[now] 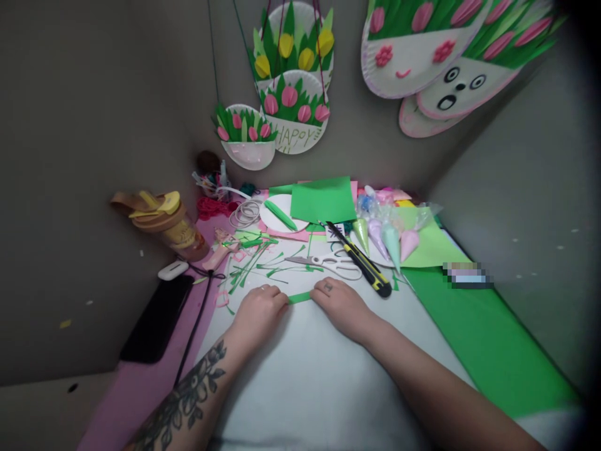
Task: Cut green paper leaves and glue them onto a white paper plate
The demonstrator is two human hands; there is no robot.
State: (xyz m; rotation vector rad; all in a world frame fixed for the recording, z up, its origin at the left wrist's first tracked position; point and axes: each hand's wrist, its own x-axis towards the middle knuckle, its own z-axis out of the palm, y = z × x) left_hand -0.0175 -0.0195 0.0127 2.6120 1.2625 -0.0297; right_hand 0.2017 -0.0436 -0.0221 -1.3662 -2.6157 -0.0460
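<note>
Got my left hand [261, 309] and right hand [340, 305] each pinching an end of this green paper strip [299, 298], over the white counter [310, 369], scissors [320, 259] lying just past it.

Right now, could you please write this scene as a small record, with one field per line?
Left hand: holds one end of a green strip
Right hand: holds the other end
Scissors: lie beyond the hands
Cutter knife: lies diagonally, yellow and black
Cup: at left, brown and yellow
Wall: decorated plates hang there
</note>
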